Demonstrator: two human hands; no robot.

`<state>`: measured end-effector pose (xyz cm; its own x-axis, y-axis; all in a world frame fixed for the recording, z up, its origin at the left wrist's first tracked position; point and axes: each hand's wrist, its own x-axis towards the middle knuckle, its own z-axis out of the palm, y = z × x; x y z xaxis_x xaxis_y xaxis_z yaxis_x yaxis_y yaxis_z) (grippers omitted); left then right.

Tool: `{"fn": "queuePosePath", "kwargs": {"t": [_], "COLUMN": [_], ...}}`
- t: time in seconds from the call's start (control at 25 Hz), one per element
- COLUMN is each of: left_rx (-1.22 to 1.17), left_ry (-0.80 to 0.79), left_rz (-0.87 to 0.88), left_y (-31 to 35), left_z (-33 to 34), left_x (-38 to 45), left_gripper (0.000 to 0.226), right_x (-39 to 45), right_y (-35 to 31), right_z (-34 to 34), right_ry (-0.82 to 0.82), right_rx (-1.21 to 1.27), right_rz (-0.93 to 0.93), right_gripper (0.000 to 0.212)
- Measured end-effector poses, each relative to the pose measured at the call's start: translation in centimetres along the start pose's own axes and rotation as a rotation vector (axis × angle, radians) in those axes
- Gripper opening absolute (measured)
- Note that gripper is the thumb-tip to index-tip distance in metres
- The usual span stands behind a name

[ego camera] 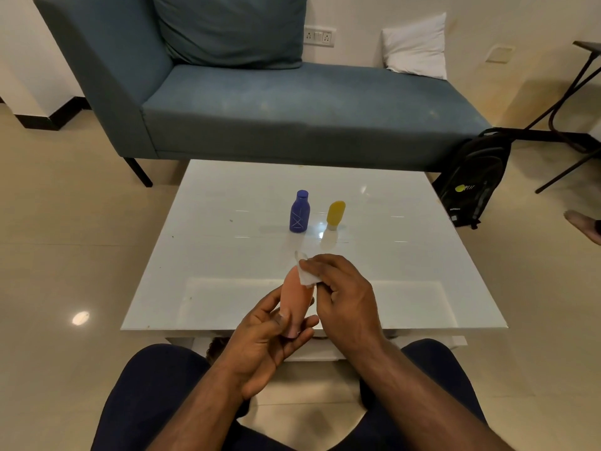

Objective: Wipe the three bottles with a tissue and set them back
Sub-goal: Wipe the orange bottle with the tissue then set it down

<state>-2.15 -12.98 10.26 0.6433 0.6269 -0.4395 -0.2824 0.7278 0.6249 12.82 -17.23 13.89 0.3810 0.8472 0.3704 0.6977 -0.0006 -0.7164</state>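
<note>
My left hand (266, 336) grips the lower end of a peach-coloured bottle (294, 296), held tilted above the near edge of the white table (227, 255). A white tissue (307, 275) is pinched in my right hand (344, 294) and pressed against the bottle's upper end. A blue bottle (299, 212) stands upright near the table's middle. Just to its right a yellow bottle (335, 215) stands on its pale cap.
A blue-grey sofa (292, 109) with a cushion sits behind the table. A black backpack (474, 180) leans at the sofa's right end. A dark table leg frame (566, 102) stands at far right. Another person's foot (583, 226) shows at the right edge.
</note>
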Motion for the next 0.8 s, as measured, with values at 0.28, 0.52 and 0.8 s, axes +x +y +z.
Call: {"fn": "queuePosePath", "kwargs": {"t": [0.28,0.52,0.8], "left_rx": [-0.134,-0.176,-0.168], "left_ry": [-0.047,-0.085,-0.051], "left_rz": [-0.035,-0.11,-0.049], "left_y": [0.7,0.1,0.6], "left_z": [0.0,0.4,0.3], "left_x": [-0.5,-0.7,-0.6], "left_gripper": [0.049,0.046,0.046], "right_x": [-1.6,-0.1,-1.1], "right_y": [-0.2,-0.4,-0.1], "right_z": [0.5,0.2,0.3], "right_ry": [-0.098,-0.056,-0.152], "right_rx": [-0.109,-0.094,-0.18], "right_rz": [-0.088,-0.054,-0.162], "right_gripper": [0.038,0.034,0.039]}}
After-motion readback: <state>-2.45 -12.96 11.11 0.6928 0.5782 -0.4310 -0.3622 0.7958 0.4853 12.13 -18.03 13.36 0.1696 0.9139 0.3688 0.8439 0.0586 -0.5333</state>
